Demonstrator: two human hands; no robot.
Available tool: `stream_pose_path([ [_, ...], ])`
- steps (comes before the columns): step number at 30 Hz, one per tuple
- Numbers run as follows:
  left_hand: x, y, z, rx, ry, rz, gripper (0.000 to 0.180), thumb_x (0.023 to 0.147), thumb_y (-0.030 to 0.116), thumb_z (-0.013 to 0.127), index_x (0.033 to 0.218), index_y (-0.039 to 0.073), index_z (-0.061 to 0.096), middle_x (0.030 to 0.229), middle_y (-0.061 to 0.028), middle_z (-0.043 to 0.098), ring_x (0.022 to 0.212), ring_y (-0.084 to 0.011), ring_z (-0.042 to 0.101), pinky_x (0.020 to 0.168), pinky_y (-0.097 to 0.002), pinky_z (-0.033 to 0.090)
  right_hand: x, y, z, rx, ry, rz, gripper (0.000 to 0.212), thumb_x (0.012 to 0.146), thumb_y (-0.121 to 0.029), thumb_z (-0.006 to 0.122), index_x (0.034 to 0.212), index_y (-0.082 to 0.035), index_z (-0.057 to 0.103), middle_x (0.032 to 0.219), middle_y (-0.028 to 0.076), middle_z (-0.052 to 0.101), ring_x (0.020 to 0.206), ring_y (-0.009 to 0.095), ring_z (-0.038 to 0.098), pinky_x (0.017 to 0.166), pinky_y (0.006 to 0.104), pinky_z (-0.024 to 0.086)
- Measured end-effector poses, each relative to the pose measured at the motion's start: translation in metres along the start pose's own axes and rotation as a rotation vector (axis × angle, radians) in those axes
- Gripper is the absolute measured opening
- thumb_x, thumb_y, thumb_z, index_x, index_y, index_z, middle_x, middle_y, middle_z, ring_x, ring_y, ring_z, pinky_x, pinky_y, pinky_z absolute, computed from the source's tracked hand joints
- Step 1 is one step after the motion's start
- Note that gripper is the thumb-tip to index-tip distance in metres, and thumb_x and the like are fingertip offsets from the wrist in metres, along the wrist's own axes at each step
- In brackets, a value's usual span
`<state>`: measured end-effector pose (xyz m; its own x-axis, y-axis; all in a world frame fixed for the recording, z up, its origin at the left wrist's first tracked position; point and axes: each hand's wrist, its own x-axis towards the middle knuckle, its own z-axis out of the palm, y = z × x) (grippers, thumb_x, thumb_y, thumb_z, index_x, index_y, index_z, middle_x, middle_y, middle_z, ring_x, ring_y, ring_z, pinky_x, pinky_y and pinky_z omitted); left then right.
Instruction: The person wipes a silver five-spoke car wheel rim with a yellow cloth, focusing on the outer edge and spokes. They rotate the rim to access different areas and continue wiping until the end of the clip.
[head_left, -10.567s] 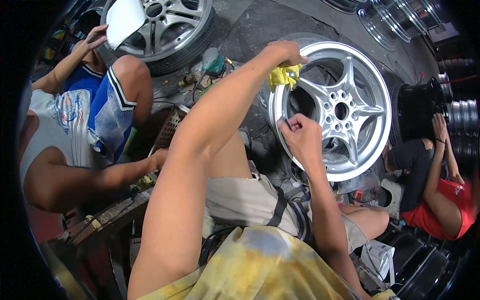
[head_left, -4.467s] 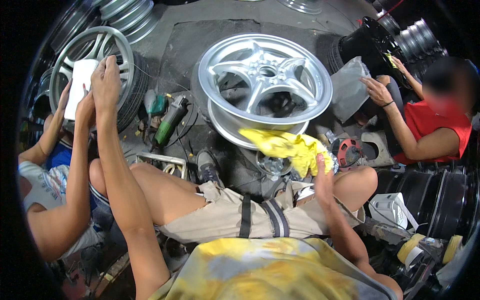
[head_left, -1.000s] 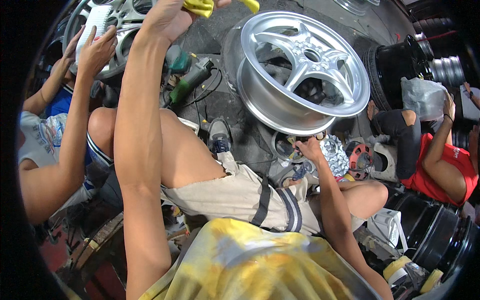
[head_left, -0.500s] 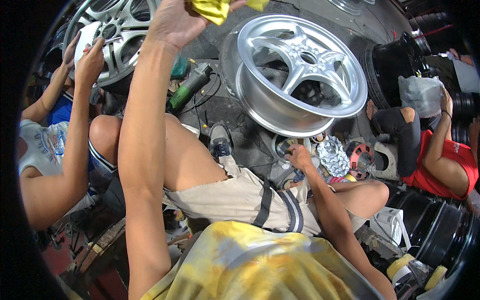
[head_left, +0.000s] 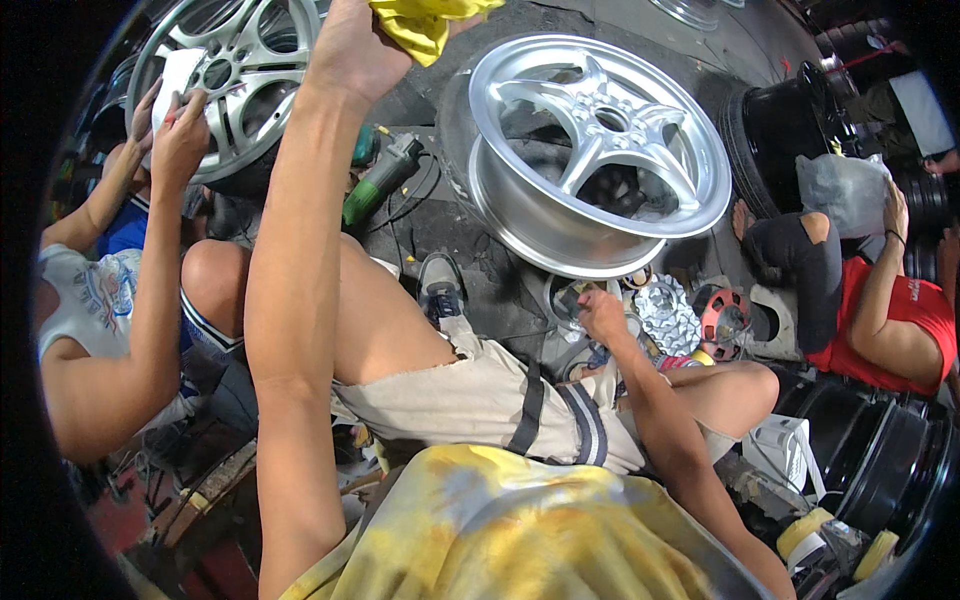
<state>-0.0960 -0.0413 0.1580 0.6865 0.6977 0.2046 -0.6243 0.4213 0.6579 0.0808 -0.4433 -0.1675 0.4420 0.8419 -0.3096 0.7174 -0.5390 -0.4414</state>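
My left hand is raised at the top edge, its fingers partly cut off by the frame. It grips a crumpled yellow cloth. To its right, a silver alloy wheel rim lies tilted on a tyre, its spoked face up. My right hand is low in front of the rim, fingers curled closed, beside a round metal container. Whatever its fingers may hold is too small to make out.
A green angle grinder with its cord lies left of the rim. Silver scalloped parts and a red ring sit right of my hand. A co-worker at left handles another wheel; one at right holds a plastic bag.
My left hand and the yellow cloth have shifted slightly up and left. My right hand stays beside the container, its fingers drawn in a little. The right co-worker's plastic bag has moved slightly.
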Motion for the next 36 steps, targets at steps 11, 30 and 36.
stream_pose_path([
  [11, -0.036, -0.037, 0.046, 0.524, 0.197, -0.124, 0.053, 0.099, 0.043, 0.057, 0.134, 0.003, 0.054, 0.115, -0.0139, 0.069, 0.1, -0.0208, 0.072, 0.089, -0.0344, 0.058, -0.066, -0.105, -0.176, 0.862, -0.124, 0.03, 0.014, 0.087, -0.001, 0.071, 0.098, -0.002, 0.063, 0.092, 0.013, 0.07, 0.081, 0.018, 0.067, 0.073, 0.0321, 0.056],
  [30, -0.107, -0.148, 0.092, 1.399, -0.477, 0.305, 0.031, 0.082, 0.031, 0.074, 0.088, 0.004, 0.061, 0.074, -0.0164, 0.066, 0.064, -0.0348, 0.068, 0.059, -0.045, 0.054, -0.062, -0.192, -0.195, 1.846, 0.156, -0.068, 0.028, 0.106, -0.015, 0.053, 0.13, -0.003, 0.058, 0.125, 0.007, 0.066, 0.117, 0.018, 0.062, 0.106, 0.0396, 0.046],
  [36, -0.06, -0.12, 0.053, 1.525, -0.239, 0.019, 0.041, 0.092, 0.042, 0.068, 0.085, 0.003, 0.074, 0.068, -0.0194, 0.068, 0.067, -0.0371, 0.07, 0.067, -0.0461, 0.056, -0.05, -0.159, -0.229, 1.379, 0.179, -0.089, 0.021, 0.104, -0.02, 0.059, 0.113, -0.002, 0.068, 0.108, 0.003, 0.069, 0.096, 0.011, 0.063, 0.087, 0.0307, 0.052],
])
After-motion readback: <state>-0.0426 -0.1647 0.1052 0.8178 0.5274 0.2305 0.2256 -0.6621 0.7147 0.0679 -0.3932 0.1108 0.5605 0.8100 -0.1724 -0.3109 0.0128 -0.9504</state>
